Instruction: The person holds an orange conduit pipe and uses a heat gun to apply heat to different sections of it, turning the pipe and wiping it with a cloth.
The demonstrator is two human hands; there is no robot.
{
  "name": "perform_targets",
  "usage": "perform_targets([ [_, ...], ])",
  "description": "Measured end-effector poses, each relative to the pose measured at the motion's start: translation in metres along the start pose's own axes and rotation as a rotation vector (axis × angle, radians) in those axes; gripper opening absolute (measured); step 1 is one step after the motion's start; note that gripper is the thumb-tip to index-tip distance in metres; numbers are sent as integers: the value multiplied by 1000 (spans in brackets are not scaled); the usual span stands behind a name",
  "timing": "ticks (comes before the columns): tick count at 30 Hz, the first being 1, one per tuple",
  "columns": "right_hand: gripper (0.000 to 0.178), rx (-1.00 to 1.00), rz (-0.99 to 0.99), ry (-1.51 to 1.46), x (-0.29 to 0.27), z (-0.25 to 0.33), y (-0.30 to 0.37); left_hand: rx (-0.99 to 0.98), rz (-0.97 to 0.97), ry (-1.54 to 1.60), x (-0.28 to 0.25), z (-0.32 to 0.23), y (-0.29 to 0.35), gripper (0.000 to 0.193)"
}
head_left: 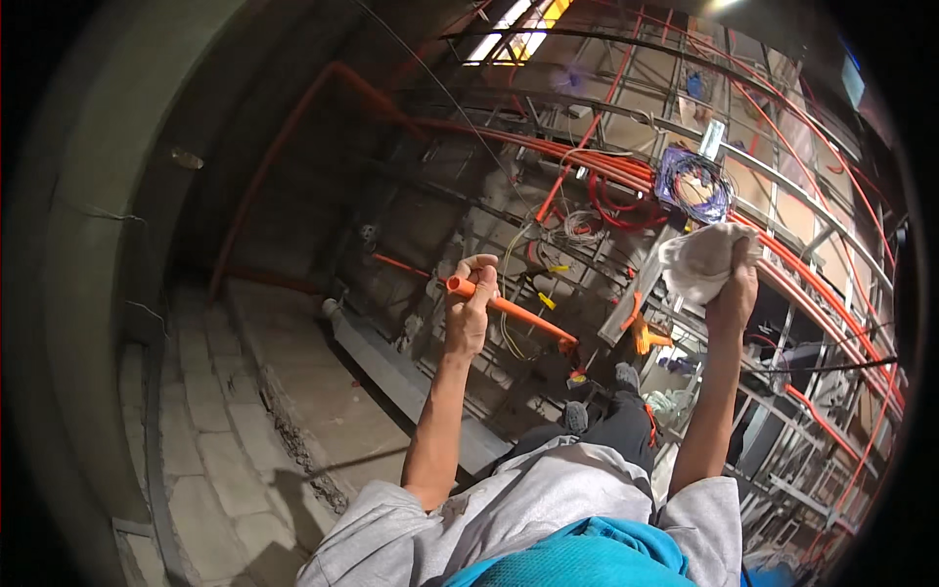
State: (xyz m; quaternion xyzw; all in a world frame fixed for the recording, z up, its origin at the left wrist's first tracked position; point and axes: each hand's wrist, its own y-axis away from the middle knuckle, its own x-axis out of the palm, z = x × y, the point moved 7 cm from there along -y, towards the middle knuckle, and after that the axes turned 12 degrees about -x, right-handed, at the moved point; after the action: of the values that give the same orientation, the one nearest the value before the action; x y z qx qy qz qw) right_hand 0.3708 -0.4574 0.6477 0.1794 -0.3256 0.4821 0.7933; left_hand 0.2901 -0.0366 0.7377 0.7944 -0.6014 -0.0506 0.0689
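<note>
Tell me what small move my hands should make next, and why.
Probably bring the white cloth in your right hand toward the orange pipe: your left hand grips the pipe near its open end, and the cloth is apart from it.

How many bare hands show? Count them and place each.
2. The left hand is near the picture's middle, gripping an orange pipe; the right hand is right of it, holding a white, cloth-like bundle. No other hand shows.

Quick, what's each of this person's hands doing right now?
Left hand: closed around an orange pipe, near one end.
Right hand: closed on a crumpled white cloth-like item.
</note>
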Motion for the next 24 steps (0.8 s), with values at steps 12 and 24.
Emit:
perform_targets([
  [12, 31, -663, -409, 249, -7, 133, -48, 277, 185, 443, -3, -73, -31, 33],
  [24, 24, -603, 690, 1153, 140, 18, 64, 243, 39, 526, -31, -54, -83, 36],
])
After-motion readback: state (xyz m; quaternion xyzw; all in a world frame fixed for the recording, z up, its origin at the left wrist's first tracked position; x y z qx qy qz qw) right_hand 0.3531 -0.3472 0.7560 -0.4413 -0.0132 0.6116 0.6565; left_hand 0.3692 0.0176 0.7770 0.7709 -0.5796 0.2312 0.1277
